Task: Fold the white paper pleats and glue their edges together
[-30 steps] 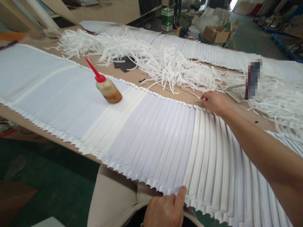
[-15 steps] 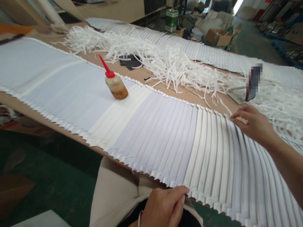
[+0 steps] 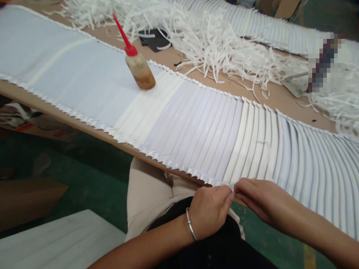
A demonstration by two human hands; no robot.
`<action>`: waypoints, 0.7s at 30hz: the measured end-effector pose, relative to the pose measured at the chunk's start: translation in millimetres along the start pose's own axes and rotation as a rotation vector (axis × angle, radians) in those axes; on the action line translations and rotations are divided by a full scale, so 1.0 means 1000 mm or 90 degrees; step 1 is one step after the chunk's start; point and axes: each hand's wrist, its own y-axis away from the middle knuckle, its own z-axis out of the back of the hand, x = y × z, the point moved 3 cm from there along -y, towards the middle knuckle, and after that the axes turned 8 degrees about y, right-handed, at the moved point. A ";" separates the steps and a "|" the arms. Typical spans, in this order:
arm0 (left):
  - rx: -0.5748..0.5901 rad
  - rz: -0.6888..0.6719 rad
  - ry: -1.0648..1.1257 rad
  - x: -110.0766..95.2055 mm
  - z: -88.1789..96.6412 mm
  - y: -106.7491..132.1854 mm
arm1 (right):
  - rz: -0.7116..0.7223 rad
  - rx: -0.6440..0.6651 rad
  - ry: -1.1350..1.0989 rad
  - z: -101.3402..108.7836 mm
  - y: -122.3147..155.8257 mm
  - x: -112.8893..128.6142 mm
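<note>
A long white sheet of overlapping strips (image 3: 193, 127) lies across the table, with folded ends along both edges. At its near edge my left hand (image 3: 210, 211), with a silver bangle at the wrist, is closed in a pinch on a white strip end. Right beside it, fingertips almost touching, my right hand (image 3: 259, 196) is closed too, pinching at the same edge. A loose, curled white strip (image 3: 266, 147) lies over the sheet just above my right hand. What exactly sits between the fingertips is mostly hidden.
A bottle with a red nozzle and brown liquid (image 3: 141, 71) stands on the sheet. Behind are a heap of loose white strips (image 3: 207, 48), a black flat piece (image 3: 157, 39), a blurred device on a stand (image 3: 324, 65) and another strip sheet (image 3: 269, 31). A cardboard box (image 3: 30, 200) stands lower left.
My right hand has come from the sheet's far edge to the near edge, beside my left hand. A curled strip now lies over the sheet. The view has tilted downward.
</note>
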 end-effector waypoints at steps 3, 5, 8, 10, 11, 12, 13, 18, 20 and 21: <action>-0.033 0.091 0.155 0.015 0.003 0.005 | -0.044 0.019 -0.022 0.006 -0.012 -0.008; -0.046 0.157 0.248 0.022 0.001 0.006 | -0.055 0.024 -0.028 0.013 -0.022 -0.012; -0.042 0.215 0.319 0.029 0.000 0.006 | -0.047 0.040 -0.017 0.022 -0.040 -0.013; -0.031 0.221 0.312 0.030 0.001 0.007 | -0.043 0.054 0.018 0.026 -0.053 -0.013; -0.027 0.218 0.295 0.031 0.003 0.007 | -0.049 0.061 0.043 0.028 -0.059 -0.013; -0.025 0.213 0.270 0.031 0.005 0.008 | -0.056 0.070 0.070 0.030 -0.064 -0.013; -0.027 0.205 0.240 0.032 0.008 0.010 | -0.064 0.080 0.096 0.031 -0.070 -0.013; -0.067 0.115 0.055 0.028 0.020 0.017 | -0.086 0.103 0.167 0.038 -0.086 -0.015; -0.083 0.051 -0.017 0.026 0.022 0.018 | -0.094 0.100 0.175 0.039 -0.088 -0.017; -0.090 0.019 -0.053 0.025 0.022 0.018 | -0.097 0.100 0.177 0.040 -0.089 -0.018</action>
